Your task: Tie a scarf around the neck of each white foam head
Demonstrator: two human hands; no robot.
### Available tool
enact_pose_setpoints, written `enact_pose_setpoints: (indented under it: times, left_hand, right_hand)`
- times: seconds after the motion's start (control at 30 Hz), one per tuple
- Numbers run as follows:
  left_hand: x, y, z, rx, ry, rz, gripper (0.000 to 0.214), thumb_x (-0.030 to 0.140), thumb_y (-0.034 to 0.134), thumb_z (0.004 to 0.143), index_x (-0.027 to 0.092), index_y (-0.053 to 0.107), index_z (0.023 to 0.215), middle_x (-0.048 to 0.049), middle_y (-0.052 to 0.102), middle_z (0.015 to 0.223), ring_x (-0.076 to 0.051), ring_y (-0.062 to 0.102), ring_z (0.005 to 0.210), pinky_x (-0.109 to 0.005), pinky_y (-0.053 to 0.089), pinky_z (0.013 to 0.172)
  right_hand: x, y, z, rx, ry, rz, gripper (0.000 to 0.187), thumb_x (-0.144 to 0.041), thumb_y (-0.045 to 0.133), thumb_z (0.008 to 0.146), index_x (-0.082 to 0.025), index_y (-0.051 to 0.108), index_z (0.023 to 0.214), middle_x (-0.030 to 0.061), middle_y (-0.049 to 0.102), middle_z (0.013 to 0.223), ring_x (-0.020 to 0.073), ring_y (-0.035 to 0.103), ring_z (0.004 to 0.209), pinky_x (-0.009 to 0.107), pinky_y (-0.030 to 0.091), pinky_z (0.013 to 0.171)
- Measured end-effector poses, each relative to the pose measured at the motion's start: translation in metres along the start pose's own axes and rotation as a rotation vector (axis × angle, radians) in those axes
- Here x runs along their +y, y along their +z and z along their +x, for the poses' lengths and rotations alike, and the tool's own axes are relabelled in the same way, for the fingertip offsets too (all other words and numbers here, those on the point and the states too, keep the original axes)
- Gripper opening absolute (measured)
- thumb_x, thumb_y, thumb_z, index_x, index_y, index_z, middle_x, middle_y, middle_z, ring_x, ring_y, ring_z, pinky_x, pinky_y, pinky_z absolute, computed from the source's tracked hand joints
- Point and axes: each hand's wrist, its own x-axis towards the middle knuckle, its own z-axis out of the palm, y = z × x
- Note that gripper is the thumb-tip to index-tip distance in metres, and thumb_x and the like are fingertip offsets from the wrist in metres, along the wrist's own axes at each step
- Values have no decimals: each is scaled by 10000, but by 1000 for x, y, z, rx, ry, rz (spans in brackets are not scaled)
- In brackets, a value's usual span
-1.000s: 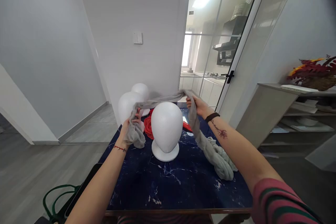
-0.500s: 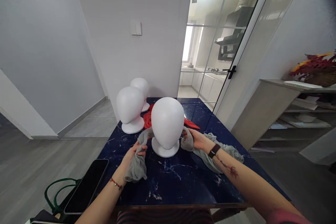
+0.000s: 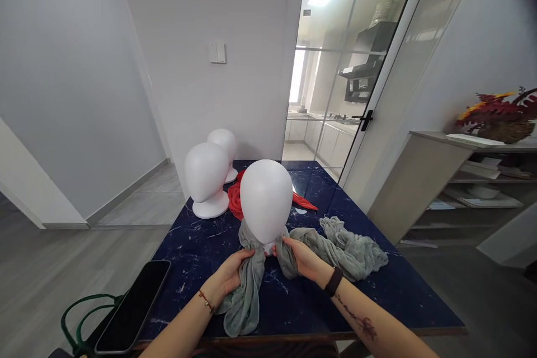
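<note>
A white foam mannequin head (image 3: 267,198) stands upright at the middle of the table. Around its neck runs a grey scarf (image 3: 250,285), its two sides coming forward under the chin. My left hand (image 3: 235,271) is closed on the scarf's left side, and a short end hangs from it toward the table's front edge. On the other side my right hand (image 3: 298,257) grips the scarf close to the neck. From there the longer part lies bunched on the table to the right. The back of the neck is hidden.
Two more white mannequin heads (image 3: 207,172) stand at the back left. Red cloth (image 3: 235,197) lies behind the middle head, showing on both sides. A black phone (image 3: 133,306) and a green cord (image 3: 86,297) are at the table's left front corner. A glass door (image 3: 331,67) stands behind.
Both hands have drawn the scarf forward from the sides of the mannequin head and closer together beneath its chin. The left end now hangs lower, toward the table edge.
</note>
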Motion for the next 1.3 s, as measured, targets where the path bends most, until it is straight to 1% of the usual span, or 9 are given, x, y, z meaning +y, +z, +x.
enact_pose_setpoints:
  times: [0.17, 0.37, 0.5, 0.63, 0.73, 0.93, 1.0, 1.13, 1.3]
  left_hand:
    - [-11, 3, 8, -61, 132, 44, 202, 87, 620, 756, 59, 645, 955, -109, 718, 759, -181, 685, 647, -231, 533, 572]
    - [-18, 9, 16, -93, 189, 63, 173, 58, 652, 721, 73, 653, 894, -115, 721, 812, -198, 692, 761, -251, 534, 681]
    - [-22, 4, 20, 7, 180, 81, 188, 79, 691, 692, 101, 644, 873, -68, 709, 713, -169, 670, 615, -260, 528, 624]
    - [-25, 0, 22, 9, 177, 82, 178, 104, 702, 681, 111, 631, 843, -57, 701, 692, -162, 651, 571, -274, 524, 599]
    - [-26, 1, 22, 3, 183, 83, 203, 106, 708, 665, 118, 626, 850, -63, 709, 728, -176, 663, 614, -290, 528, 633]
    - [-28, 0, 22, -29, 214, 133, 282, 126, 737, 627, 125, 637, 891, -76, 718, 777, -185, 672, 662, -286, 513, 690]
    - [-29, -1, 23, -40, 219, 149, 309, 135, 751, 609, 126, 639, 897, -75, 715, 773, -178, 661, 631, -276, 505, 648]
    - [-30, 2, 21, -68, 266, 218, 368, 158, 768, 591, 118, 651, 937, -79, 707, 761, -182, 651, 654, -264, 488, 634]
    - [-28, 7, 14, -55, 351, 452, 432, 205, 757, 607, 122, 665, 1021, -99, 705, 861, -249, 632, 848, -342, 475, 779]
  right_hand:
    - [10, 7, -3, 88, -60, 34, 217, -331, 671, 705, -142, 662, 811, 61, 681, 766, 178, 641, 698, 308, 513, 747]
    - [14, 18, -10, 63, -161, -124, 285, -412, 645, 707, -178, 649, 868, 41, 686, 828, 199, 633, 795, 326, 475, 818]
    - [17, 14, -15, 134, -326, -491, 344, -430, 608, 726, -158, 617, 936, 49, 666, 882, 215, 597, 853, 323, 447, 798]
    - [23, 8, -35, 259, -442, -918, 261, -405, 522, 791, -163, 535, 695, -9, 542, 637, 138, 470, 614, 246, 363, 599]
    - [27, 15, -65, 248, -425, -1084, 295, -379, 472, 833, -178, 440, 620, -53, 391, 541, 96, 332, 524, 224, 245, 518]
    - [49, 48, -112, -19, -296, -1221, 70, -238, 510, 800, -175, 518, 771, -39, 469, 598, 96, 391, 539, 216, 225, 517]
    - [58, 57, -115, -74, -248, -1261, 125, -231, 542, 776, -174, 541, 888, -22, 517, 626, 115, 446, 553, 216, 240, 517]
    - [69, 73, -110, -20, -277, -1198, 291, -269, 478, 846, -154, 508, 1111, 59, 613, 782, 184, 566, 710, 234, 346, 613]
    - [65, 100, -101, 20, -261, -1189, 384, -288, 397, 898, -137, 458, 1246, 135, 633, 925, 245, 597, 866, 291, 405, 726]
